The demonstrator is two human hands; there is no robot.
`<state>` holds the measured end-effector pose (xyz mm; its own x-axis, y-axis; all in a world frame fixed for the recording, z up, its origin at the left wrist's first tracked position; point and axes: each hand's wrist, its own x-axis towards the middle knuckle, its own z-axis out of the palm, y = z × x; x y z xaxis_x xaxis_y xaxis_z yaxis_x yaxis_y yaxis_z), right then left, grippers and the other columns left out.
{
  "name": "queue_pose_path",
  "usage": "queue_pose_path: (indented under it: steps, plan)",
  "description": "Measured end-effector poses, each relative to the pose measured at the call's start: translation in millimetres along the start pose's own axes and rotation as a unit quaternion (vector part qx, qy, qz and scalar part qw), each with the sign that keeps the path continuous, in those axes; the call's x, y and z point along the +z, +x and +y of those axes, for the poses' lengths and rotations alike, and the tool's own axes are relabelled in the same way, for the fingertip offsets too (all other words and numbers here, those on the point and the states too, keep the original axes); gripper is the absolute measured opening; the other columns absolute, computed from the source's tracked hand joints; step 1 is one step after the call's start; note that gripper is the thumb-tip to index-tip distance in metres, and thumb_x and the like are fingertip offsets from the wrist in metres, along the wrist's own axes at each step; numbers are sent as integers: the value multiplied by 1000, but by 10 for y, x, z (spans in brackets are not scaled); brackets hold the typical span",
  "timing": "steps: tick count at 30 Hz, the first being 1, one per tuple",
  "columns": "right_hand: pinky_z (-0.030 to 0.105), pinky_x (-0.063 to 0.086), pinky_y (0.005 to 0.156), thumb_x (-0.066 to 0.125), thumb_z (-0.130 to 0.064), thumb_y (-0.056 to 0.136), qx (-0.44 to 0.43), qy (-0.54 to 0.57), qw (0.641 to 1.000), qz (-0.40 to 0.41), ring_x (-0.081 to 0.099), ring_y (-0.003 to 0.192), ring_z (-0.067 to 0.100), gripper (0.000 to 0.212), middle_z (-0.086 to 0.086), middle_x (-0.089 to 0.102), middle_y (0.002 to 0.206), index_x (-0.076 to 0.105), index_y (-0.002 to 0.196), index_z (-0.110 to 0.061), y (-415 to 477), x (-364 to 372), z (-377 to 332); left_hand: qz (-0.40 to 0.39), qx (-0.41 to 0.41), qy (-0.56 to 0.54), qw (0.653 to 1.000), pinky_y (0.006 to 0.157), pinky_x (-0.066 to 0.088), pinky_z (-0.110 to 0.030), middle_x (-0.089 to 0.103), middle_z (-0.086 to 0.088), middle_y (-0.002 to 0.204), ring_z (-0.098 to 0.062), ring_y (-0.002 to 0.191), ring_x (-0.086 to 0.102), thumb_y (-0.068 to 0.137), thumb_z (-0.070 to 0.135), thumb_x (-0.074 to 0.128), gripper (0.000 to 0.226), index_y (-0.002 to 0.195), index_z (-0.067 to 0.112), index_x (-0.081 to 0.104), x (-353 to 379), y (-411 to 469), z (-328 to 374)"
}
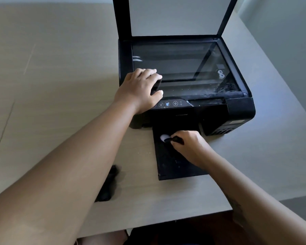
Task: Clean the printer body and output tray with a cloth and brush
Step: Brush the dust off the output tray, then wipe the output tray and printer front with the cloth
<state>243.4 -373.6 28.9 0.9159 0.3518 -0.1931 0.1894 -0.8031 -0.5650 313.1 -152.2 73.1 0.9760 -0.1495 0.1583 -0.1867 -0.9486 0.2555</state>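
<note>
brush (173,139) pinched in right hand (189,145) fingers, pale tip down on output tray (171,168) | left hand (140,89) released, pressing flat on printer (237,110) front-left corner | tray likely thin, flexy plastic: light strokes, steady the body | cloth (108,184) lies on counter (60,68)
</note>
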Motion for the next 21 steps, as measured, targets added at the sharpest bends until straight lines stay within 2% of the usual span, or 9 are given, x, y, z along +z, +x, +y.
queue_pose_path:
  steps: [3,6,9,12,13,15,17,19,21]
  plan:
    - [26,49,70,63,-21,87,8,13,1000,20,63,81,19,18,0,66,89,71,103,-17,-205,-49,100,3,5,-6,1000,112,19,-40,37,5,151,-20,136,28,87,49,39,54,136,27,47,16,6,4]
    - [28,51,67,65,-18,87,27,17,999,-36,62,76,16,14,-1,68,87,72,99,-19,-426,-68,122,4,6,-4,1000,111,20,-41,38,4,151,-22,135,29,88,47,38,52,135,27,47,22,2,-16]
    - [30,49,65,64,-14,86,30,10,999,37,61,75,20,13,3,67,86,71,97,-14,-540,-46,99,4,4,-6,1000,111,20,-42,38,3,151,-24,134,30,87,47,38,53,135,26,47,0,12,-19]
    - [35,54,64,64,-21,88,19,26,996,-87,64,74,20,13,0,67,86,71,98,-19,-631,65,-32,3,6,-4,1000,111,20,-43,38,2,151,-25,133,30,88,47,39,52,135,25,47,5,-1,-12]
    - [36,54,65,63,-19,88,26,32,997,-60,63,75,20,13,0,67,87,70,99,-18,-650,104,-64,0,7,-4,1000,111,20,-43,38,2,151,-25,133,30,88,47,39,53,135,25,47,9,-5,-5]
    - [40,53,64,61,-15,87,57,19,997,52,61,74,24,12,4,64,83,68,96,-12,-668,170,-56,-2,5,-3,1000,111,19,-42,38,2,151,-25,134,30,87,49,38,54,135,25,47,14,-6,4]
    - [43,54,60,60,-20,88,66,11,998,16,61,67,27,14,6,64,80,67,93,-10,-705,214,-108,-7,-2,-6,1000,112,20,-42,38,2,151,-24,136,29,86,51,38,57,136,25,47,-7,-26,6]
    - [36,54,60,61,-23,88,44,40,997,-42,62,67,20,15,2,66,81,69,97,-14,-756,258,-176,-14,5,-16,1000,113,22,-41,41,-1,150,-24,136,31,85,51,38,59,137,23,48,-25,-87,30]
    - [17,47,58,61,-17,88,30,66,997,4,58,67,7,18,-4,65,85,69,105,-18,-732,276,-266,-6,30,-21,999,115,24,-41,45,-4,148,-25,137,35,87,49,37,59,137,21,49,-44,-238,20]
